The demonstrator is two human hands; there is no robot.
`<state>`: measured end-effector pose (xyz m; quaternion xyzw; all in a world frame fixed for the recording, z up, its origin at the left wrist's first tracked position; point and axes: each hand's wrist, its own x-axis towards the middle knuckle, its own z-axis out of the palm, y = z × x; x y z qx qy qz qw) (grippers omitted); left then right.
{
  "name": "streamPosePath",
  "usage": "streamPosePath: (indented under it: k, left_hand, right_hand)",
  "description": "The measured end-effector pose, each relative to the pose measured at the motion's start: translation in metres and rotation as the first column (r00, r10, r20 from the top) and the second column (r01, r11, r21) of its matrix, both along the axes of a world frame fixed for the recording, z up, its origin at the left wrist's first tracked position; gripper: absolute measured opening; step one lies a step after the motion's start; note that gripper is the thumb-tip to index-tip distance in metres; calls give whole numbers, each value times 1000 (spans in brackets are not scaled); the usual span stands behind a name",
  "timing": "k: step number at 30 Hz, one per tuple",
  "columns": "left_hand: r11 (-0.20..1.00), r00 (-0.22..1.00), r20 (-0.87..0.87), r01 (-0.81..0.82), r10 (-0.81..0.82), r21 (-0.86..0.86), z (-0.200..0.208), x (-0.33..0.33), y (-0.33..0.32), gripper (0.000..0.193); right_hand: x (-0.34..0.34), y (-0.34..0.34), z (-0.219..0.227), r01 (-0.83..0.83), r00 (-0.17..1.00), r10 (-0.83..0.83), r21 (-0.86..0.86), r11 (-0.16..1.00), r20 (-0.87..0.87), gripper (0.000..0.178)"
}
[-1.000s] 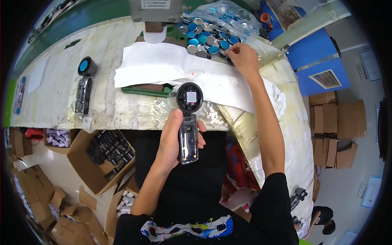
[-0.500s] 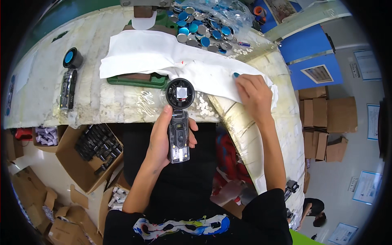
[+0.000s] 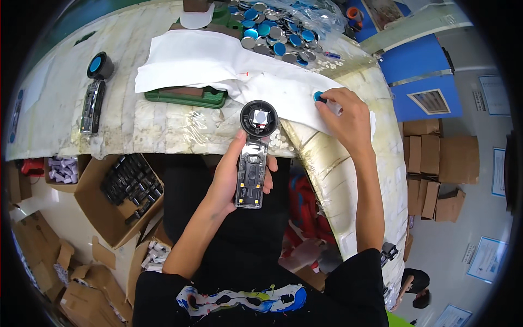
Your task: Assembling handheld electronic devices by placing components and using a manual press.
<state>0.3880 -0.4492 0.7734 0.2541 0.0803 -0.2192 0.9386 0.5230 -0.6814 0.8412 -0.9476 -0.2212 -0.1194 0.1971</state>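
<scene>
My left hand is wrapped round a handheld device with a dark see-through body. Its round black head points away from me, and a pale square sits in the middle. Over the white cloth, my right hand pinches a small round blue-faced disc between thumb and fingertips. Something pale and glossy shows among those fingers, too small to make out. On the table's left lies a similar device with a blue disc in its head.
Many blue and silver discs are heaped at the back beside clear plastic. A green base lies partly under the cloth. Small white pieces lie near the table's front edge. A carton of dark devices stands below left.
The device in my left hand has shifted right and slightly up. My right hand has turned, so the blue disc shows more. The whole view has also shifted a little.
</scene>
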Motion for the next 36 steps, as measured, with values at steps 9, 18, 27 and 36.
streamPosePath:
  k: [9, 18, 27, 36]
  left_hand:
    - [999, 992, -128, 7, -14, -51, 0, -8, 9, 67]
    - [996, 984, -178, -6, 21, 89, 6, -23, 6, 67]
    - [996, 983, -179, -30, 45, 86, 6, -23, 4, 56]
    - [995, 985, -169, -14, 30, 97, 2, -23, 5, 60]
  right_hand:
    - [-16, 26, 18, -54, 997, 44, 149, 987, 68, 18]
    - [-58, 88, 25, -458, 889, 452, 137, 878, 70, 24]
    - [-58, 92, 15, -474, 881, 472, 73, 878, 40, 24]
    - [-59, 95, 12, -485, 874, 484, 50, 873, 40, 25]
